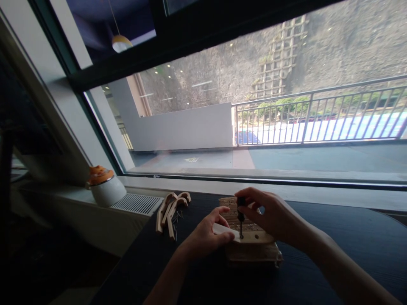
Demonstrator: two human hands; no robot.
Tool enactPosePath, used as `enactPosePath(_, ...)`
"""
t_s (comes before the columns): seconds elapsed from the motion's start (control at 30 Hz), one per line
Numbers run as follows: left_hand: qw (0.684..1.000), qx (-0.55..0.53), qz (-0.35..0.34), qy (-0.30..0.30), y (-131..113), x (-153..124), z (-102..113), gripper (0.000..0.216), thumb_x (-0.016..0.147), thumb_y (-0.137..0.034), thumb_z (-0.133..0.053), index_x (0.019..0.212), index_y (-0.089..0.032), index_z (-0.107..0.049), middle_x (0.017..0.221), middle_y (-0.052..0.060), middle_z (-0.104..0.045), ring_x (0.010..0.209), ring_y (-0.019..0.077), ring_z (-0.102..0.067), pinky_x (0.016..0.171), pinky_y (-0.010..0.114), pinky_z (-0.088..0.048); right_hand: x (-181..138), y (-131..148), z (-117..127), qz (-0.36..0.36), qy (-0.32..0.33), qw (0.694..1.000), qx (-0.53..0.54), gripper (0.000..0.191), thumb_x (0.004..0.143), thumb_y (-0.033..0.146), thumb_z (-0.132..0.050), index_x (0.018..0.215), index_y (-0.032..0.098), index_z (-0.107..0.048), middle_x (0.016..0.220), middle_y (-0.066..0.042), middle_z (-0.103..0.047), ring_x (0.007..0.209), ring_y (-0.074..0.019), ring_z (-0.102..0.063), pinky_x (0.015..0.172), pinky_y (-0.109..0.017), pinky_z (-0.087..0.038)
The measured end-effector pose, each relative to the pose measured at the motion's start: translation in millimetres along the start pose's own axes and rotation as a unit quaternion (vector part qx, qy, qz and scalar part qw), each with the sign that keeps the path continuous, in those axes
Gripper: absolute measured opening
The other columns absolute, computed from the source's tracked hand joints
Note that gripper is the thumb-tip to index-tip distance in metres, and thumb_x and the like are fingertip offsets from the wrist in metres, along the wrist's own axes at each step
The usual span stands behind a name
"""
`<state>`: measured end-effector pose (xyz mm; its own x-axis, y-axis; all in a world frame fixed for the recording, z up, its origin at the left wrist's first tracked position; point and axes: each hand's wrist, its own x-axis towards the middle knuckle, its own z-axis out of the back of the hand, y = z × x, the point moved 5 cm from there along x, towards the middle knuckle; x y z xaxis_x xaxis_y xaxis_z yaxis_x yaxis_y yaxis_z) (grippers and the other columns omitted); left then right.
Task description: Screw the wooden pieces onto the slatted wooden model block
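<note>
A small wooden assembly (251, 250) of slatted, pale wood pieces lies on the dark table (349, 250) in front of me. My left hand (205, 235) pinches a flat pale wooden piece (222, 231) that lies across the top of the assembly. My right hand (273, 214) grips a small black-handled screwdriver (241, 216), held upright with its tip down on the wooden piece near my left fingertips.
Several curved wooden parts (170, 209) and some small screws (178, 216) lie at the table's far left. A white and orange container (104, 186) stands on the window sill beside a vent grille (136, 203). A big window is directly ahead.
</note>
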<state>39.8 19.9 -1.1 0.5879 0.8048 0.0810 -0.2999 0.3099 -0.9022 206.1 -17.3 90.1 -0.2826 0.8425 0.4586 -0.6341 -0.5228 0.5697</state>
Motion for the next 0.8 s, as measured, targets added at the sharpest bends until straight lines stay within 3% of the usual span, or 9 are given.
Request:
enactPosePath(0.33,1.0,-0.009,0.003,0.004,-2,0,0,0.059,0.075,-0.026,-0.065,0.129,-0.024,-0.04,0.093,0.0,-0.057,0.07,0.01,-0.052,0.065,0.023,-0.042,0,2,-2,0.061,0.026,0.998,0.012,0.033,0.088,0.022,-0.048,0.118,0.026,-0.06,0.108,-0.003,-0.068,0.088,-0.0153,-0.064,0.073,-0.025,-0.051)
enactPosePath(0.5,1.0,-0.009,0.006,0.0,-3,-1,0,0.059,0.075,-0.026,-0.065,0.129,-0.023,-0.041,0.093,0.0,-0.057,0.069,0.0098,-0.051,0.064,0.022,-0.041,2,-4,-2,0.025,0.027,0.999,0.04,0.031,0.086,0.026,-0.051,0.115,0.026,-0.062,0.102,-0.004,-0.069,0.082,-0.0157,-0.065,0.069,-0.026,-0.053)
enactPosePath(0.63,1.0,-0.006,0.012,0.001,-3,-1,0,0.058,0.076,-0.028,-0.065,0.129,-0.025,-0.041,0.094,0.0,-0.057,0.07,0.0101,-0.051,0.064,0.022,-0.041,2,-8,1,-0.007,0.017,0.999,0.041,0.028,0.081,0.034,-0.059,0.107,0.024,-0.063,0.086,-0.003,-0.069,0.071,-0.0154,-0.064,0.062,-0.027,-0.053)
enactPosePath(0.8,1.0,-0.008,0.015,0.001,-3,0,0,0.056,0.075,-0.029,-0.065,0.126,-0.024,-0.045,0.093,0.0,-0.057,0.07,0.0099,-0.051,0.064,0.022,-0.041,1,2,4,0.02,0.022,0.999,0.039,0.025,0.087,0.037,-0.051,0.102,0.021,-0.064,0.09,-0.005,-0.069,0.075,-0.0157,-0.063,0.064,-0.027,-0.051)
